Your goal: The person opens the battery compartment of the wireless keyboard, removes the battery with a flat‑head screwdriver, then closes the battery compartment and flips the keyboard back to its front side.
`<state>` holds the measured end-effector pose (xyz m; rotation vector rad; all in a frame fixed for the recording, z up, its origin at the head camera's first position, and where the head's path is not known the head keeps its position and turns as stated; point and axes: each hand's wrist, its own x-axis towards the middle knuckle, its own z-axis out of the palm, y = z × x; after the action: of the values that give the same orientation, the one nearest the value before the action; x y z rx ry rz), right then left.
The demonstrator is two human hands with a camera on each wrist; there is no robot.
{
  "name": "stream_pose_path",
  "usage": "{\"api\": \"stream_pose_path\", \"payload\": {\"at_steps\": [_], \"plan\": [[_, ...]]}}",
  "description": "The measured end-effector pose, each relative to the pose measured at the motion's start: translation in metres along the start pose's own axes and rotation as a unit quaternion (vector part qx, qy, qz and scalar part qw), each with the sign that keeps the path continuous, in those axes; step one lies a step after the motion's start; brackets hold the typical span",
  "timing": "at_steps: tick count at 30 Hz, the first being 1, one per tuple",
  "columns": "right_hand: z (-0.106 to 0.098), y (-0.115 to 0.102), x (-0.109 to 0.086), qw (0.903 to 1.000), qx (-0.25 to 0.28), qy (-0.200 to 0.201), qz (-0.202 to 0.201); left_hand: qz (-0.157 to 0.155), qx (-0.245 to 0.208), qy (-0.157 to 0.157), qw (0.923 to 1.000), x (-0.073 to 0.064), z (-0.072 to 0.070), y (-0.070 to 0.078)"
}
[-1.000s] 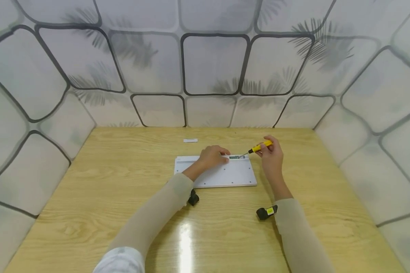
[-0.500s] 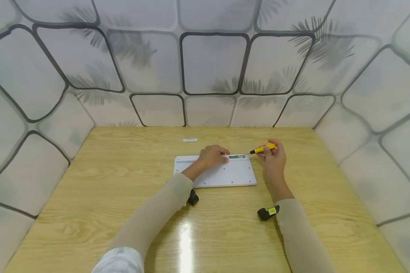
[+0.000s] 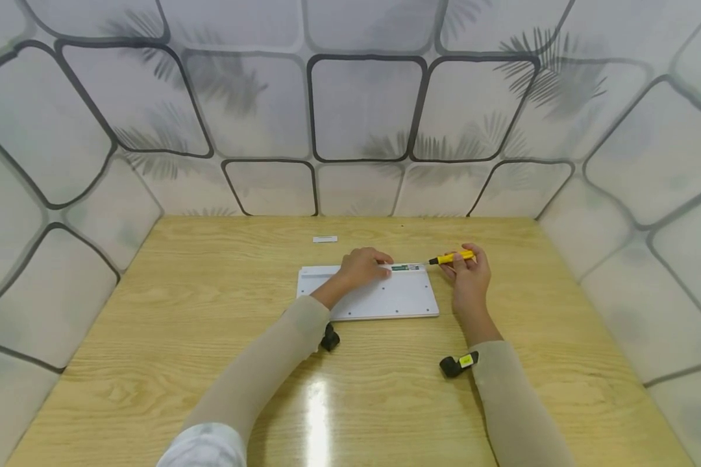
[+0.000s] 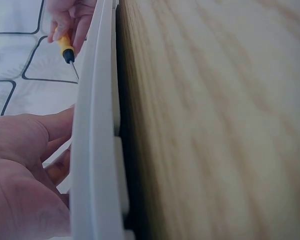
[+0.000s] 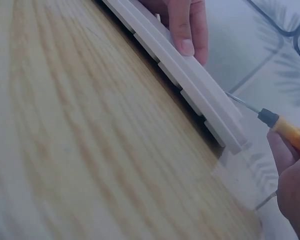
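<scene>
A white keyboard lies face down on the table, its keys against the wood in both wrist views. Along its far edge an open slot shows something green and silvery inside. My left hand rests on the keyboard's back beside that slot, thumb near its left end. In my right hand I grip a yellow screwdriver with a black collar. Its thin shaft points left, the tip at the slot's right end; in the right wrist view the shaft passes behind the keyboard's edge.
Behind the keyboard a small white strip, perhaps a cover, lies on the wooden table. Patterned walls enclose the table at the back and both sides. Small black cameras sit at both wrists.
My right hand has shifted right and slightly nearer, drawing the screwdriver toward the slot's right end and laying it flatter. The left hand and the keyboard have stayed in place.
</scene>
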<state>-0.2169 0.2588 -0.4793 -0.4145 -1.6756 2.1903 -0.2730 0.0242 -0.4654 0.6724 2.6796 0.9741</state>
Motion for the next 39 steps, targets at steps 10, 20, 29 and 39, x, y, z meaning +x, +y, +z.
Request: {"api": "stream_pose_path", "payload": {"at_steps": [10,20,29,39], "plan": [[-0.001,0.004,0.003,1.0000,0.001,0.006,-0.005,0.000,-0.002,0.004,1.0000,0.000,0.000,-0.001],[0.000,0.003,0.002,0.9997,-0.014,0.007,-0.019,0.002,0.011,0.005,0.9999,0.000,-0.001,0.000],[-0.001,0.003,0.003,0.9999,-0.013,0.003,0.002,0.002,0.008,0.007,0.9999,-0.002,-0.001,0.000],[-0.006,-0.009,-0.004,0.9993,-0.025,-0.009,0.024,-0.005,0.009,0.002,0.9999,-0.004,-0.001,0.003]]}}
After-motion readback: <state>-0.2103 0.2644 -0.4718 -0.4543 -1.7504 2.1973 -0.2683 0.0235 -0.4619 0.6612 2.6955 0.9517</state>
